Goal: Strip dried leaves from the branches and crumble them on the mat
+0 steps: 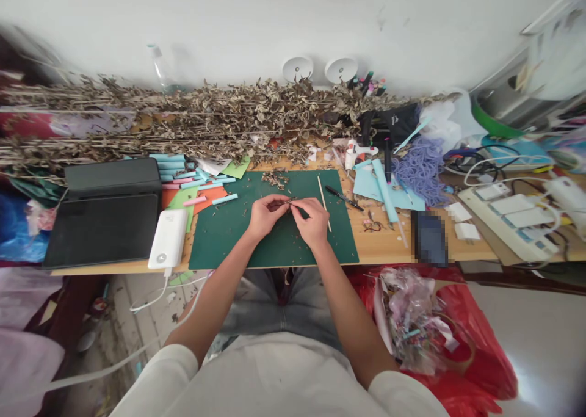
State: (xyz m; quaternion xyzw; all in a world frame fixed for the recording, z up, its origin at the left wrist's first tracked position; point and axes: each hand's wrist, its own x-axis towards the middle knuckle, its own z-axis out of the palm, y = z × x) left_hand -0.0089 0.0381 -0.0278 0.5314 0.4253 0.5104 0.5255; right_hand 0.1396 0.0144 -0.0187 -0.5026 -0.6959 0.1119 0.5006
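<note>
Over the green cutting mat (220,240), my left hand (268,214) and my right hand (311,218) meet at the fingertips. Both pinch a small bit of dried leaf (289,202), partly hidden by the fingers. A small heap of dried leaf pieces (274,177) lies on the mat beyond my hands, and crumbs are scattered around. To the right of my right hand rests a thin wooden stick (324,203). A black pen (344,198) lies across the mat's right edge.
Bundles of dried stems (256,115) line the back. On the left are rolled paper tubes (171,166), a power bank (167,239) and a black tablet case (105,221). A glue gun (359,153), purple yarn (423,170) and power strip (508,224) sit right. Below hangs a red bag (476,331).
</note>
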